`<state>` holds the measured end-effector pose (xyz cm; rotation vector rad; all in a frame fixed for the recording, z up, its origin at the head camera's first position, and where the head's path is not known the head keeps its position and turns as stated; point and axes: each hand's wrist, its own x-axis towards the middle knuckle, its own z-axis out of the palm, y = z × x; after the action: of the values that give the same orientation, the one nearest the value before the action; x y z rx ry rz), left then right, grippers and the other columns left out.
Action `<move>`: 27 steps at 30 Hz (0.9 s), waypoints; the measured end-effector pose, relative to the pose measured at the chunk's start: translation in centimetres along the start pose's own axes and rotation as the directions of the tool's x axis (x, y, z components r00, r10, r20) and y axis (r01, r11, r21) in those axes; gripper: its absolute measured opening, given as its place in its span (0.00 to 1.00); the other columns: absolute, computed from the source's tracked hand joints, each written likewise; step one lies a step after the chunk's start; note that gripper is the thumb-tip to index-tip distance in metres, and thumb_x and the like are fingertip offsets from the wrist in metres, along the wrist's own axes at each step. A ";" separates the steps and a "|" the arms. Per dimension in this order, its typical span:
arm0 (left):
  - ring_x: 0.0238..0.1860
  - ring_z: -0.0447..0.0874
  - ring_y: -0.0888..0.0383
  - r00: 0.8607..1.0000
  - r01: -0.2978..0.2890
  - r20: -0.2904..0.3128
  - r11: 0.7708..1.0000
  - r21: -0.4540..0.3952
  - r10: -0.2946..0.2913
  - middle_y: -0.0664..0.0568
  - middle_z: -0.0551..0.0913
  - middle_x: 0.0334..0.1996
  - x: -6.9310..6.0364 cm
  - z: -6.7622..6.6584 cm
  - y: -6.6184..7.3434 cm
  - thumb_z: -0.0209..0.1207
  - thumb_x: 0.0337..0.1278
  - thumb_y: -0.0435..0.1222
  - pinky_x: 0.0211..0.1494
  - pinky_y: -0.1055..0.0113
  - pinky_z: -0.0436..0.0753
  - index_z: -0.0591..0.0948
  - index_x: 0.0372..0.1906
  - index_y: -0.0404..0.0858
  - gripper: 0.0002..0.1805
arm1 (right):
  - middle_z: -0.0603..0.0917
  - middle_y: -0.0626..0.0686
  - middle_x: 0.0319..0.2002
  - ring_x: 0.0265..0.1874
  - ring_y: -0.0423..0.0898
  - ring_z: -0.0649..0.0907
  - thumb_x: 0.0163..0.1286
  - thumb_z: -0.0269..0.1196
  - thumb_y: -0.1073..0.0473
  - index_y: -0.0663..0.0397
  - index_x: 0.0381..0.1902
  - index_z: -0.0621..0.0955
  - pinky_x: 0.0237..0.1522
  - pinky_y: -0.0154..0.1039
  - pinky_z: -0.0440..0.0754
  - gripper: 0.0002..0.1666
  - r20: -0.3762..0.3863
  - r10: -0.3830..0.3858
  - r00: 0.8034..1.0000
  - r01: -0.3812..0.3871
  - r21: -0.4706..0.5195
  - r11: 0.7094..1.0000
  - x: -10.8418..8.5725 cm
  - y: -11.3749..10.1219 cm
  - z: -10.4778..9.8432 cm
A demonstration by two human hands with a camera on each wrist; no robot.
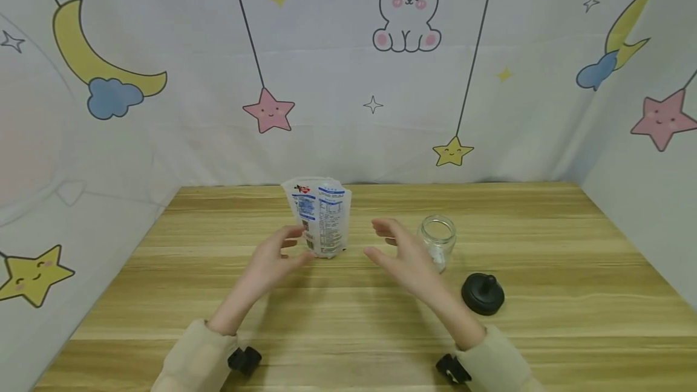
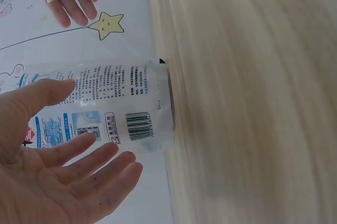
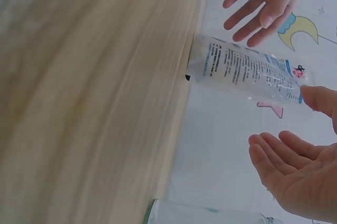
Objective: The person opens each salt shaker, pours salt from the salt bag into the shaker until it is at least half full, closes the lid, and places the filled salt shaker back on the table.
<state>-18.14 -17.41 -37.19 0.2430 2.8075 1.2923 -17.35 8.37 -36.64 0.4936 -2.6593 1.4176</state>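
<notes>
A white plastic pouch (image 1: 330, 216) with blue print and a barcode stands upright on the wooden table. Close to its left side is my left hand (image 1: 276, 257), fingers spread and a little bent, holding nothing; in the left wrist view the pouch (image 2: 118, 103) shows behind that hand (image 2: 68, 176). To the right of the pouch, my right hand (image 1: 404, 254) hovers with loosely curved fingers and a gap between thumb and fingers. Just beyond the right hand stands a lidless glass jar (image 1: 438, 231), partly hidden by it, with something whitish low inside.
A black round lid (image 1: 483, 294) with a knob lies on the table (image 1: 572, 271) to the right of my right forearm. Behind and at both sides hangs a white cloth (image 1: 348, 138) printed with stars, moons and a rabbit.
</notes>
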 end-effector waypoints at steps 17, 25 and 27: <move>0.65 0.70 0.36 0.996 0.085 -0.031 0.996 -0.005 -0.085 0.33 0.70 0.65 0.7 -0.5 -0.2 0.62 0.59 0.40 0.64 0.45 0.73 0.63 0.67 0.33 0.35 | 0.77 0.56 0.62 0.60 0.53 0.78 0.65 0.65 0.56 0.57 0.64 0.71 0.63 0.50 0.73 0.31 -0.001 -0.032 0.999 0.032 0.045 0.998 2.3 -1.7 2.4; 0.66 0.67 0.34 0.996 0.086 -0.016 0.994 -0.064 -0.087 0.31 0.67 0.66 1.3 -0.6 -0.5 0.63 0.58 0.38 0.66 0.44 0.71 0.59 0.70 0.33 0.38 | 0.76 0.57 0.62 0.61 0.53 0.77 0.65 0.64 0.56 0.59 0.65 0.69 0.64 0.48 0.73 0.32 -0.004 -0.016 1.000 0.016 0.065 0.998 2.9 -1.6 2.8; 0.67 0.66 0.34 0.997 0.081 -0.008 0.994 -0.077 -0.082 0.31 0.67 0.67 1.5 -0.6 -0.7 0.63 0.58 0.37 0.67 0.44 0.69 0.58 0.70 0.33 0.39 | 0.76 0.57 0.62 0.61 0.53 0.77 0.66 0.64 0.55 0.58 0.65 0.69 0.64 0.48 0.73 0.32 0.002 -0.001 1.000 0.000 0.082 0.997 3.0 -1.5 2.9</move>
<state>-19.80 -18.08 -37.27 0.1169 2.7386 1.3836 -19.51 4.47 -36.41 0.5030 -2.6107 1.5318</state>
